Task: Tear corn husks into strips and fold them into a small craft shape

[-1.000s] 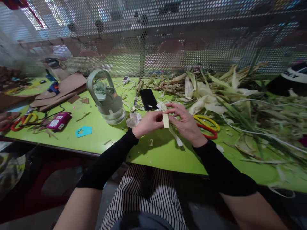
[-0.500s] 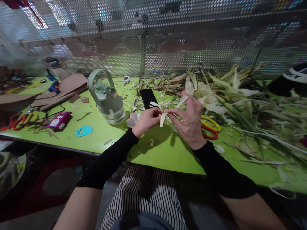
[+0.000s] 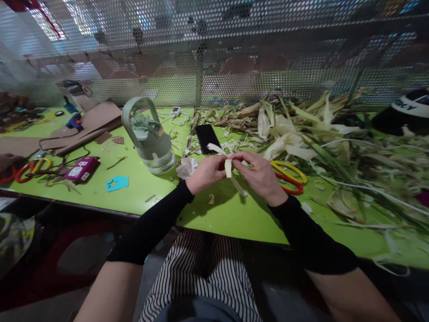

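Over the green table (image 3: 214, 219), my left hand (image 3: 208, 171) pinches a pale husk strip (image 3: 228, 168) near its middle. Opposite it, my right hand (image 3: 258, 173) closes its fingers on the same husk, the fingertips of both hands almost meeting. One pale end sticks out to the upper left over a black phone (image 3: 207, 137); another piece hangs below toward the table. Red and yellow scissors (image 3: 291, 176) lie just right of my right hand. A crumpled whitish piece (image 3: 187, 168) rests beside my left wrist.
A pale green bottle (image 3: 150, 141) stands left of my hands. Farther left lie a blue tag (image 3: 117, 183), a purple box (image 3: 82, 169), more scissors (image 3: 33, 169) and brown cardboard (image 3: 97, 120). Husks and leaves (image 3: 321, 129) pile up at the right. A perforated screen (image 3: 201, 58) borders the back.
My right hand has lowered and its raised fingers have folded in toward the strip. The pale piece near those fingers has dropped, and a strand now hangs below my hands.
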The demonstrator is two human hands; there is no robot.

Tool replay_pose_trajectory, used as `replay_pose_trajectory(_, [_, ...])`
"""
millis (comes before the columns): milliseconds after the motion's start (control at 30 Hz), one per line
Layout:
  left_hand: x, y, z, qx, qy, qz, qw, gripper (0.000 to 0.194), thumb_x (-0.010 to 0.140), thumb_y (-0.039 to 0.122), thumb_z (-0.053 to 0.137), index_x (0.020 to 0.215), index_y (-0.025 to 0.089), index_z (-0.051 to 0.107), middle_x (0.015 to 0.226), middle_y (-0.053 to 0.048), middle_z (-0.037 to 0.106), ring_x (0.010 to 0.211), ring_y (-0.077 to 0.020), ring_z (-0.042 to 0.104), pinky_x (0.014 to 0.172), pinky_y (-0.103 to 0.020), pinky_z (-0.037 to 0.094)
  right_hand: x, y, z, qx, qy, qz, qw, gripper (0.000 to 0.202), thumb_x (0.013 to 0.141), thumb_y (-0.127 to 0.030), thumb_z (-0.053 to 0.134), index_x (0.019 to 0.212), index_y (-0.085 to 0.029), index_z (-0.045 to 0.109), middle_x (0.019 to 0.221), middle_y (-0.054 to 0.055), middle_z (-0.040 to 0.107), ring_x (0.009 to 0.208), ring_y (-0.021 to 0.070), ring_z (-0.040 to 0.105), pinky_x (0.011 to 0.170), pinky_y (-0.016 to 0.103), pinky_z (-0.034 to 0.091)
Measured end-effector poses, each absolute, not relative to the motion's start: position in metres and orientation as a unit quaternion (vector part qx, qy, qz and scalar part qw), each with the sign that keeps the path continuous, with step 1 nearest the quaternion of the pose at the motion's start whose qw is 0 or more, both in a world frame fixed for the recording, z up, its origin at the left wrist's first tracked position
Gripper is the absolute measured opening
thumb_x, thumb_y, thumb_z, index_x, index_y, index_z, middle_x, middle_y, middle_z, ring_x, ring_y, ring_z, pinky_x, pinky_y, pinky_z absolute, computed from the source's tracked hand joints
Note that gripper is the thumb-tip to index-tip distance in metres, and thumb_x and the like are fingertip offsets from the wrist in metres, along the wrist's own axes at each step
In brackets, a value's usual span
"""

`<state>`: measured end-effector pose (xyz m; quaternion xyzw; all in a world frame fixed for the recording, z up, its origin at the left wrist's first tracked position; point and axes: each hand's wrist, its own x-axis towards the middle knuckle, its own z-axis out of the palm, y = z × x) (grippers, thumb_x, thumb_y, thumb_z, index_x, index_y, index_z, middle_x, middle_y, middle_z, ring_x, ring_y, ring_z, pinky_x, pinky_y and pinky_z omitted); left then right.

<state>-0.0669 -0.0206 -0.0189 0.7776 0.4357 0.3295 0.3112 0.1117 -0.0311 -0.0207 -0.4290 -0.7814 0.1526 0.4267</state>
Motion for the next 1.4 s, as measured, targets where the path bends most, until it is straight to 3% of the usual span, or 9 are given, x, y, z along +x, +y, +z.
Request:
replay_pose_trajectory(133, [-0.068,-0.02,-0.02,0.742,0.39,0.326,0.437,0.005,0.084,0.019,0.062,0.085,0.014,0.064,0.068,0.003,0.058,0.062,-0.0089,0.049,0.061,-0.023,0.034,0.11,-0.031,-0.022,-0.432,-0.762,0.219,0.43,0.013,0.092,-0.033,0.061,0.095,-0.025,0.072,0.094,0.004,0.075,0.09,0.023,0.067,0.082,0.039,0.051])
replay_pose_trajectory(300, [-0.067,-0.018,-0.02,0.653,0.341,0.337,0.587,0.006,0.084,0.017,0.063,0.082,0.013,0.059,0.069,0.003,0.058,0.062,-0.0061,0.052,0.065,-0.023,0.042,0.106,-0.034,-0.022,-0.46,-0.703,0.234,0.489,0.01,0.089,-0.031,0.064,0.092,-0.023,0.069,0.086,0.002,0.071,0.073,0.0174,0.06,0.069,0.034,0.049])
replay_pose_trajectory(700, [-0.064,-0.018,-0.023,0.624,0.31,0.365,0.617,0.046,0.075,0.051,0.08,0.088,0.011,0.064,0.076,0.0,0.065,0.064,-0.0065,0.057,0.067,-0.026,0.046,0.103,-0.033,-0.022,-0.439,-0.637,0.301,0.557,0.032,0.08,-0.04,0.08,0.097,-0.024,0.057,0.08,-0.003,0.062,0.069,0.0126,0.059,0.065,0.028,0.051])
replay_pose_trajectory(833, [-0.062,-0.019,-0.023,0.632,0.315,0.361,0.609,0.049,0.071,0.055,0.082,0.084,0.011,0.065,0.07,0.001,0.064,0.06,-0.0062,0.056,0.064,-0.025,0.046,0.104,-0.033,-0.023,-0.447,-0.633,0.297,0.558,0.037,0.078,-0.04,0.082,0.097,-0.024,0.055,0.076,-0.005,0.059,0.065,0.0124,0.058,0.061,0.027,0.05])
replay_pose_trajectory(1000, [-0.061,-0.02,-0.023,0.607,0.32,0.386,0.617,0.038,0.074,0.044,0.082,0.076,0.012,0.062,0.066,0.003,0.062,0.058,-0.0056,0.056,0.062,-0.023,0.046,0.104,-0.036,-0.021,-0.437,-0.649,0.305,0.542,0.04,0.085,-0.044,0.076,0.115,-0.025,0.056,0.084,-0.001,0.067,0.077,0.0169,0.067,0.07,0.032,0.056])
replay_pose_trajectory(1133, [-0.062,-0.021,-0.017,0.489,0.351,0.384,0.7,0.024,0.08,0.028,0.08,0.078,0.012,0.062,0.071,0.002,0.064,0.058,-0.0048,0.057,0.067,-0.024,0.05,0.103,-0.037,-0.02,-0.409,-0.646,0.332,0.553,0.06,0.091,-0.044,0.069,0.143,-0.027,0.043,0.087,0.0,0.073,0.085,0.0207,0.071,0.083,0.038,0.058])
replay_pose_trajectory(1200, [-0.062,-0.022,-0.014,0.437,0.352,0.369,0.741,0.016,0.083,0.021,0.076,0.079,0.012,0.064,0.071,0.002,0.064,0.058,-0.0048,0.056,0.069,-0.024,0.051,0.104,-0.035,-0.021,-0.402,-0.645,0.344,0.551,0.064,0.091,-0.044,0.07,0.147,-0.028,0.041,0.088,0.001,0.074,0.087,0.0217,0.072,0.086,0.04,0.058])
replay_pose_trajectory(1300, [-0.062,-0.022,-0.012,0.388,0.345,0.352,0.779,0.005,0.088,0.011,0.067,0.084,0.012,0.069,0.07,0.001,0.064,0.06,-0.0049,0.056,0.069,-0.022,0.05,0.108,-0.034,-0.022,-0.4,-0.67,0.325,0.534,0.04,0.092,-0.047,0.068,0.126,-0.028,0.06,0.089,0.002,0.073,0.084,0.0219,0.071,0.08,0.039,0.058])
replay_pose_trajectory(1400, [-0.063,-0.021,-0.011,0.358,0.355,0.332,0.798,0.013,0.092,0.008,0.061,0.082,0.011,0.069,0.067,0.0,0.063,0.057,-0.0043,0.055,0.065,-0.02,0.049,0.114,-0.036,-0.019,-0.394,-0.741,0.233,0.492,0.023,0.095,-0.048,0.063,0.096,-0.027,0.07,0.091,0.004,0.071,0.085,0.0226,0.066,0.077,0.041,0.054])
